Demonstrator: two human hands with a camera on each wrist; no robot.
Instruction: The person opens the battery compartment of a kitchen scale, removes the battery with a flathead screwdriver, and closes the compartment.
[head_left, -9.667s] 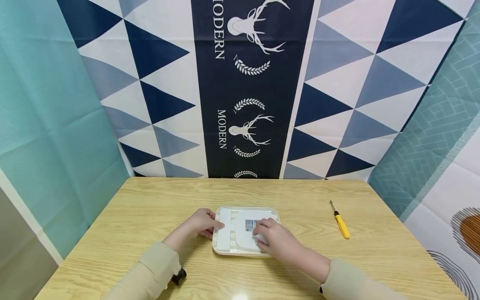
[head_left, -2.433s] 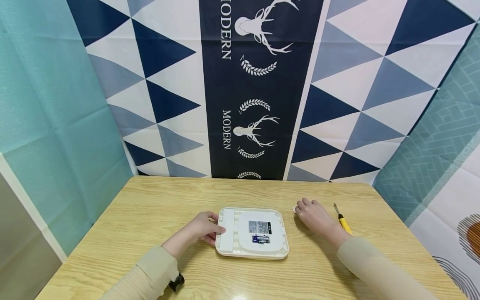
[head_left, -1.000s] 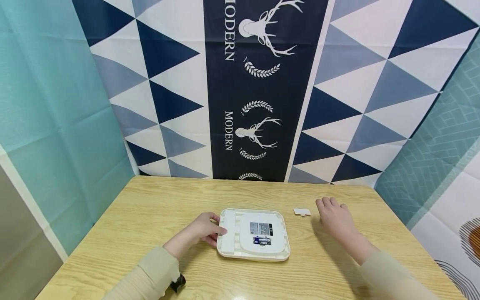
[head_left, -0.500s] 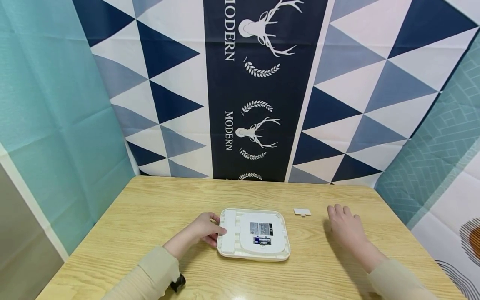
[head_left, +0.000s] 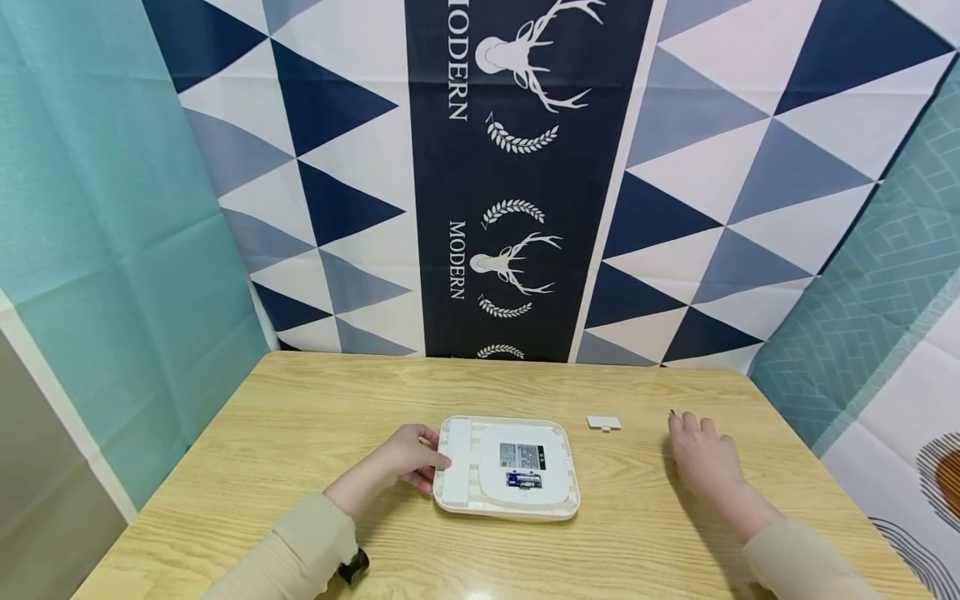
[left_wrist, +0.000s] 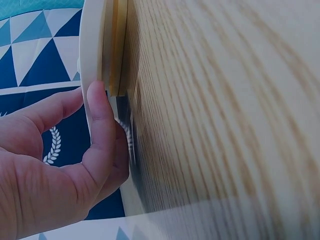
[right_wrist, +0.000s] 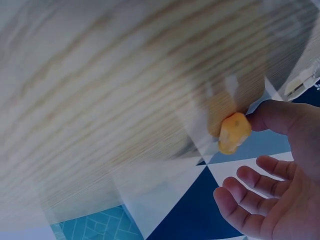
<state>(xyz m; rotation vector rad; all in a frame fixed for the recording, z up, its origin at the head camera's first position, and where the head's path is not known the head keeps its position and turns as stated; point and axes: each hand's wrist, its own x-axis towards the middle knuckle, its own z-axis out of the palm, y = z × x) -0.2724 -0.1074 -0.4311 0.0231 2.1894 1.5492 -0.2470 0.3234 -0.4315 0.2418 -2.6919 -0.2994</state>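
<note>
A flat white device [head_left: 558,467] with rounded corners lies underside up on the table, showing a printed label and an uncovered battery bay. Batteries [head_left: 523,480] sit in that bay. My left hand [head_left: 411,458] grips the device's left edge, thumb on top and fingers beneath; the left wrist view shows the pinched rim [left_wrist: 92,55]. On the right, my right hand [head_left: 705,454] is over a screwdriver [right_wrist: 235,132] with a yellow handle. Its thumb is right at the handle's end, while the other fingers are loosely bent and apart from it. In the head view the hand hides most of the screwdriver.
A small white battery cover [head_left: 603,422] with a tab lies between the device and my right hand. The wooden table [head_left: 360,383] ends at a patterned cloth backdrop [head_left: 495,275]. A black object [head_left: 354,567] is at my left cuff.
My right hand has taken the cover off the battery bay, set it down on the table and moved right to the screwdriver. My left hand keeps its grip on the device.
</note>
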